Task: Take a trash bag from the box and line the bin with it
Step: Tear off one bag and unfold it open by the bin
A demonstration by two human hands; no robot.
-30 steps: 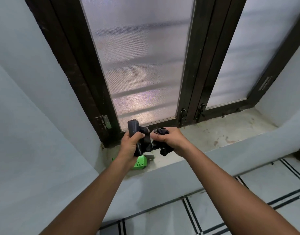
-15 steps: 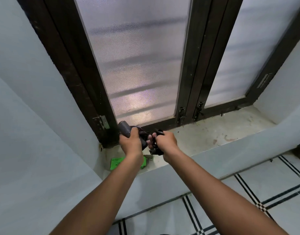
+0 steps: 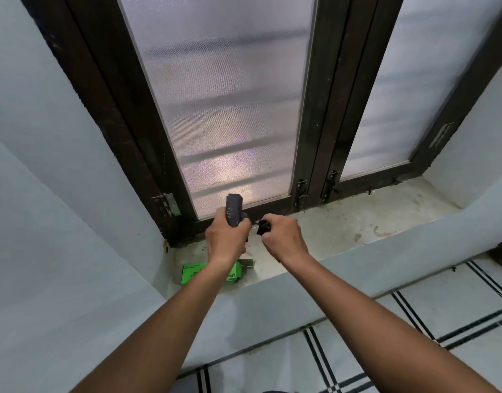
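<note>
Roll [image 3: 234,209] now upright in left hand [image 3: 226,240], right hand [image 3: 284,236] pinching bag end [image 3: 263,226] — above sill edge [image 3: 357,275]

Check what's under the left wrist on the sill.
A green box lies flat on the sill, its middle hidden by the left hand's wrist. A small grey flap shows at its right end. Whether the box is open cannot be seen.

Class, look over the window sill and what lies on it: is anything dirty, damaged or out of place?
The window sill is stained, with reddish-brown marks to the right of the hands and dark grime along the frame's foot. The green box lies flat at the sill's left end, its end flap open. Nothing looks spilled.
</note>
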